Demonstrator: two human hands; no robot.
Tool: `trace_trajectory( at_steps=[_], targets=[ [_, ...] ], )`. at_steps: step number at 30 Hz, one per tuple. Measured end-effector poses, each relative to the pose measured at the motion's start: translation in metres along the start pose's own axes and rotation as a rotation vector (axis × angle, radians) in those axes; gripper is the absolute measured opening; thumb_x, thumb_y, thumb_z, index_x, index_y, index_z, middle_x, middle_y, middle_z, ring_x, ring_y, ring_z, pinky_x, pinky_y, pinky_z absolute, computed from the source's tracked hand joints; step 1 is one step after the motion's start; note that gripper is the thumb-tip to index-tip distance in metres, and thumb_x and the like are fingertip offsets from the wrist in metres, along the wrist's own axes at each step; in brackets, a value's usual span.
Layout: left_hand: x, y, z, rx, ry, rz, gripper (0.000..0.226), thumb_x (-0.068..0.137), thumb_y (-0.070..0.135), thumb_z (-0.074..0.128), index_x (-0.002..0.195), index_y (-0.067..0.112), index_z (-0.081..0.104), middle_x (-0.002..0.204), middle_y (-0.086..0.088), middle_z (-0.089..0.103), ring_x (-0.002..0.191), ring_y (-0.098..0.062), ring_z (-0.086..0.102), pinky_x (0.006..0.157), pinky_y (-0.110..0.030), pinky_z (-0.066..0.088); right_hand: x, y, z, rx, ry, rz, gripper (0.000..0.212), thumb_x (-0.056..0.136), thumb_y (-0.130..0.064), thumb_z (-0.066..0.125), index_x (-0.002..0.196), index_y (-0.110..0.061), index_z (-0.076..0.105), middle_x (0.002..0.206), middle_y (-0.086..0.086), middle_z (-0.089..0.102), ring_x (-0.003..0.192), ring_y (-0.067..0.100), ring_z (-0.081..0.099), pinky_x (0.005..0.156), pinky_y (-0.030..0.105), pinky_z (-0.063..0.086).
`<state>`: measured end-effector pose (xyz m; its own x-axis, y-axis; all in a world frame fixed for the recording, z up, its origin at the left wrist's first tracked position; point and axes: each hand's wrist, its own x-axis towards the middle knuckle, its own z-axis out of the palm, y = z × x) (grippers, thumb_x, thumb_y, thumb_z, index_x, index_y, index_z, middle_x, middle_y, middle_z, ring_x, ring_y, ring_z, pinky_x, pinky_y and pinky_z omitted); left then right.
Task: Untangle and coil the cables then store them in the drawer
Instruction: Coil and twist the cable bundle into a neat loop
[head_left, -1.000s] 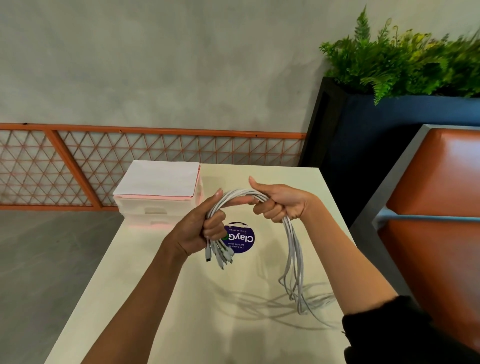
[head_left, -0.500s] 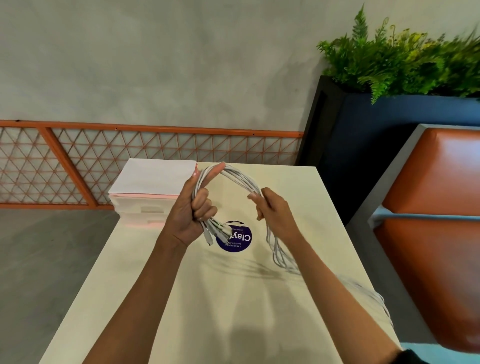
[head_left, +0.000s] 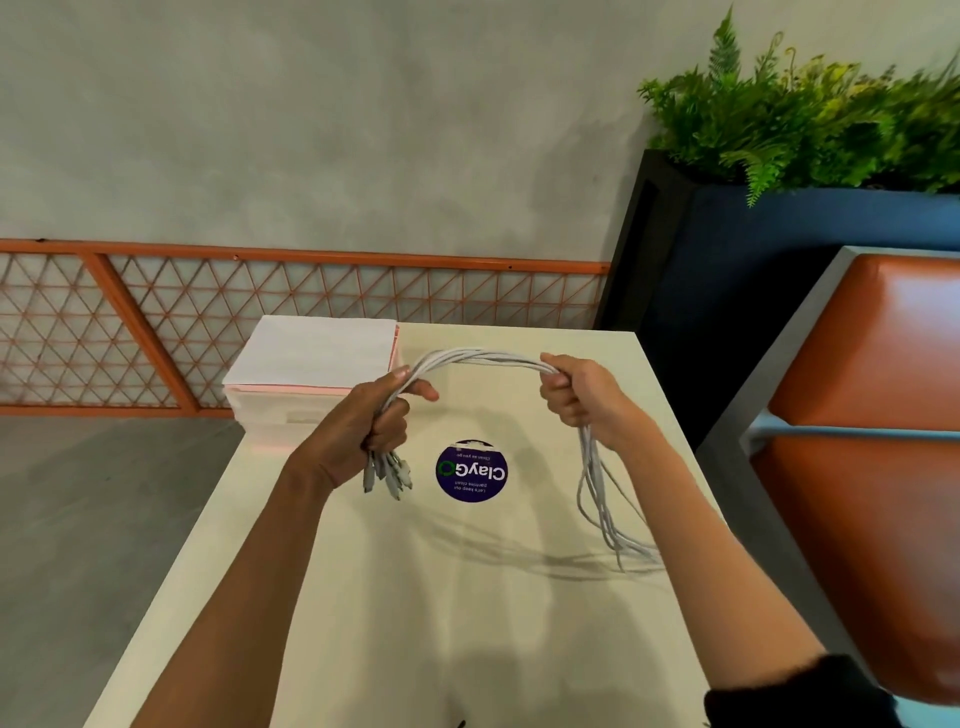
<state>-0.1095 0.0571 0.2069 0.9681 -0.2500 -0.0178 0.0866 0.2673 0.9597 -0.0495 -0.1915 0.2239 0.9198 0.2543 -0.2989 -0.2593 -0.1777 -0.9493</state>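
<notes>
Since half a second ago the right hand (head_left: 582, 397) has drawn away to the right of the frame's centre and a little upward. The bundle of white cables (head_left: 483, 357) now spans a wider, flatter arch between the two hands. The left hand (head_left: 374, 426) sits about where it was, left of centre, fingers curled tight round the bundle with the thumb poking out to the right. The connector ends (head_left: 387, 475) stick out below that fist, above the counter (head_left: 467, 597) and just left of the round purple sticker (head_left: 471, 470). The right hand is also curled round the cables. Their loose lengths, which trailed behind the forearm before, now hang down in plain view at the right of the counter; I cannot tell if the tips touch it. The white-and-pink drawer unit (head_left: 311, 374) stands at the counter's far left corner, behind the left hand.
</notes>
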Motion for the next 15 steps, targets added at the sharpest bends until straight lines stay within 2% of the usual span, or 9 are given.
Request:
trace_trajectory(
  at_steps=[3, 6, 9, 11, 13, 15],
  targets=[
    [-0.001, -0.005, 0.003, -0.04, -0.062, -0.026, 0.052, 0.058, 0.066, 0.076, 0.072, 0.015, 0.072, 0.038, 0.012, 0.02, 0.032, -0.001, 0.016, 0.037, -0.017, 0.017, -0.001, -0.011, -0.007, 0.127, -0.093, 0.085, 0.045, 0.098, -0.023, 0.027, 0.053, -0.023, 0.029, 0.046, -0.008, 0.02, 0.037, 0.005, 0.011, 0.04, 0.02, 0.004],
    [-0.003, -0.007, 0.013, -0.073, -0.133, -0.082, 0.053, 0.059, 0.064, 0.077, 0.078, 0.014, 0.074, 0.043, 0.005, 0.011, 0.036, -0.006, 0.009, 0.039, -0.02, 0.014, -0.001, -0.015, -0.014, 0.267, -0.203, 0.178, 0.043, 0.088, -0.013, 0.021, 0.047, -0.024, 0.031, 0.045, -0.009, 0.018, 0.035, 0.004, 0.01, 0.037, 0.018, 0.003],
    [-0.005, -0.005, 0.021, -0.115, -0.155, -0.089, 0.055, 0.057, 0.062, 0.079, 0.09, 0.018, 0.077, 0.045, 0.004, 0.01, 0.039, -0.009, 0.007, 0.04, -0.019, 0.015, -0.001, -0.01, -0.02, 0.41, -0.353, 0.267, 0.048, 0.094, -0.018, 0.023, 0.048, -0.022, 0.037, 0.048, -0.01, 0.012, 0.04, 0.006, 0.004, 0.032, 0.017, 0.005],
    [-0.004, -0.004, 0.022, -0.184, -0.142, -0.045, 0.059, 0.059, 0.06, 0.079, 0.103, 0.021, 0.075, 0.045, 0.005, 0.009, 0.039, -0.009, 0.007, 0.04, -0.019, 0.014, -0.003, -0.007, -0.022, 0.468, -0.42, 0.253, 0.044, 0.098, -0.034, 0.032, 0.059, -0.018, 0.044, 0.052, -0.009, 0.011, 0.041, 0.005, 0.004, 0.03, 0.014, 0.007],
    [-0.001, -0.003, 0.023, -0.309, -0.12, 0.015, 0.059, 0.064, 0.056, 0.078, 0.112, 0.021, 0.072, 0.044, 0.005, 0.009, 0.037, -0.008, 0.006, 0.038, -0.018, 0.015, -0.002, 0.0, -0.022, 0.519, -0.497, 0.167, 0.035, 0.088, -0.048, 0.049, 0.078, -0.015, 0.048, 0.053, -0.009, 0.018, 0.04, 0.003, 0.008, 0.031, 0.011, 0.01],
    [0.003, -0.001, 0.022, -0.4, -0.098, 0.071, 0.055, 0.07, 0.051, 0.073, 0.115, 0.019, 0.07, 0.042, 0.004, 0.01, 0.035, -0.009, 0.006, 0.035, -0.016, 0.017, 0.0, 0.008, -0.022, 0.559, -0.567, 0.06, 0.039, 0.079, -0.043, 0.069, 0.091, -0.013, 0.046, 0.057, -0.008, 0.03, 0.041, 0.002, 0.013, 0.032, 0.008, 0.014]
  ],
)
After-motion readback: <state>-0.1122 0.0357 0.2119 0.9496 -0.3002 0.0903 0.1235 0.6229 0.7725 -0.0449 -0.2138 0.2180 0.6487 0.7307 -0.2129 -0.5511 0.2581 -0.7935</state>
